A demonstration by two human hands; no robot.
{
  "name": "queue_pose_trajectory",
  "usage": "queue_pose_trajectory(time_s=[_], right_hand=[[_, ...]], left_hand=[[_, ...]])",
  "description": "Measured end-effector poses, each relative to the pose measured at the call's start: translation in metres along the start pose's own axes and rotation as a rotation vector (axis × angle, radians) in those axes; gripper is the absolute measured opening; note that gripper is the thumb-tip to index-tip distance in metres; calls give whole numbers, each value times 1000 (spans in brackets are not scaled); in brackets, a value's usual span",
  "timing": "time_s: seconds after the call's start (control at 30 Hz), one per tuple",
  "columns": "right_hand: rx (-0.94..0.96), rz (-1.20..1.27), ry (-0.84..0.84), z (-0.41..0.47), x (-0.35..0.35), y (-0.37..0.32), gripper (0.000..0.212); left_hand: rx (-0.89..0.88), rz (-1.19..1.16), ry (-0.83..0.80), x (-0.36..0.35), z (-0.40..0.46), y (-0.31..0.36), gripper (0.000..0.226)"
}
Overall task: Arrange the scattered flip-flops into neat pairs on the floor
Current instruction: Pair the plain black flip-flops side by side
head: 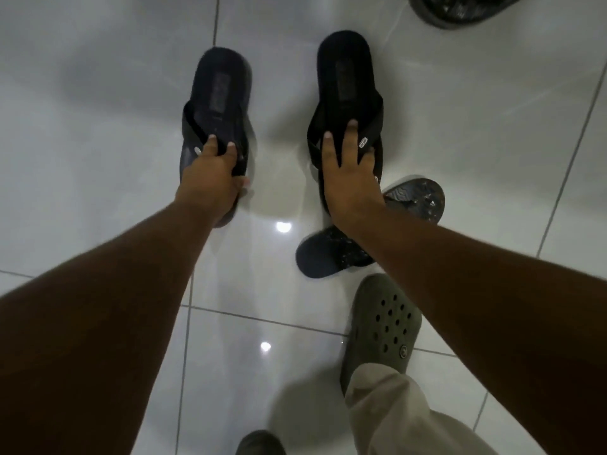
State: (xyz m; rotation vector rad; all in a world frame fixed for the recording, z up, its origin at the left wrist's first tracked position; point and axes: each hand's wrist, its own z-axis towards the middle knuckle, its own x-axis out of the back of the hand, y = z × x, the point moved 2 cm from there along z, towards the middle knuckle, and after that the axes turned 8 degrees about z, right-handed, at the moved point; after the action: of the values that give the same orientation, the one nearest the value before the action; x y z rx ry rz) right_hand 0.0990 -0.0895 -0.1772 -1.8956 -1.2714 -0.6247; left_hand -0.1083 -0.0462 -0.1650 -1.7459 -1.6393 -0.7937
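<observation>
Two black flip-flops lie heel-away on the white tiled floor, a hand's width apart. My left hand (213, 172) is shut on the straps and toe end of the left flip-flop (220, 93). My right hand (348, 172) lies on the right flip-flop (345, 83) with fingers spread over its straps, thumb under the right strap; the grip looks loose. A dark patterned flip-flop (328, 254) lies crosswise under my right wrist, and another patterned one (417, 197) lies just right of that hand.
My own foot in a grey-green clog (384, 323) stands at the lower right, with a beige trouser leg (394, 418). A second clog's toe (259, 443) shows at the bottom edge. Another dark sandal (456, 9) is at the top right.
</observation>
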Motion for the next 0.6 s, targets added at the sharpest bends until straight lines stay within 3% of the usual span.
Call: queue_pose_trajectory(time_s=[0.13, 0.4, 0.6], right_hand=[[-12, -1, -19, -8, -13, -15, 92], [-70, 158, -127, -8, -22, -50, 99], [52, 240, -94, -18, -2, -28, 92]], left_hand=[[-51, 89, 1, -3, -2, 10, 66], [-115, 40, 3, -9, -14, 42, 63], [-171, -6, -75, -3, -23, 38, 67]])
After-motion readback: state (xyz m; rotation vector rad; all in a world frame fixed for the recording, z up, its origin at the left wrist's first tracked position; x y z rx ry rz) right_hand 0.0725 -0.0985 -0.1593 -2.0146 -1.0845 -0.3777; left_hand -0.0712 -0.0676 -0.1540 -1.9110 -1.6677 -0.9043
